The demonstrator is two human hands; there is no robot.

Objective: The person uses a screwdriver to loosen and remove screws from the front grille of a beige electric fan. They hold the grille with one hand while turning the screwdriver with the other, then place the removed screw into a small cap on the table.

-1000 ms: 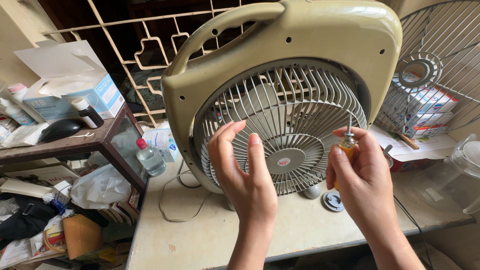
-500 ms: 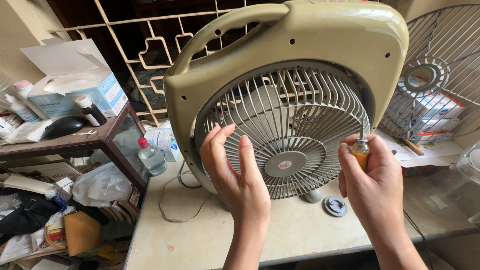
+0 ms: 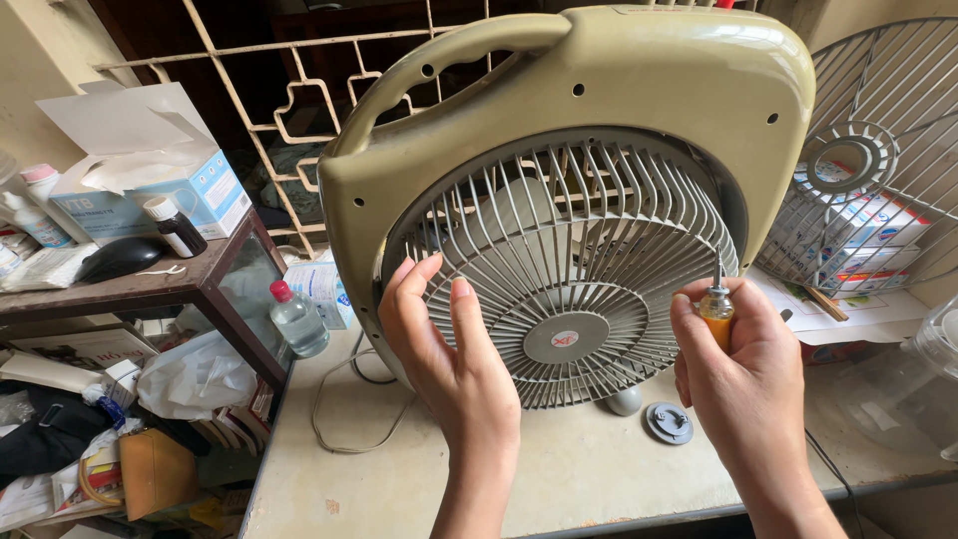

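Nearest: left hand (image 3: 449, 369) released, fingers spread, tips resting on ribs of grey plastic grille (image 3: 564, 269), lower left. Right hand (image 3: 743, 374) clenched around screwdriver (image 3: 717, 304), amber translucent handle, thin metal shaft pointing up beside grille's right edge. Best handled, by judgement, with left palm bracing the fan so it stays upright while the tip meets its fastener squarely; ribs look thin and flexible, so light pressure only. Below the hands, pale scuffed desk (image 3: 399, 479), round grey cap (image 3: 669, 422) lying flat just right of a rounded fan foot (image 3: 625, 400). Box fan (image 3: 599, 100) upright at desk middle: olive-beige matte plastic shell, rounded corners, moulded top handle, radial grille with round hub. Beyond, wire guard (image 3: 878, 150) leaning at right, clear plastic bottle (image 3: 295, 317) with red cap at left.
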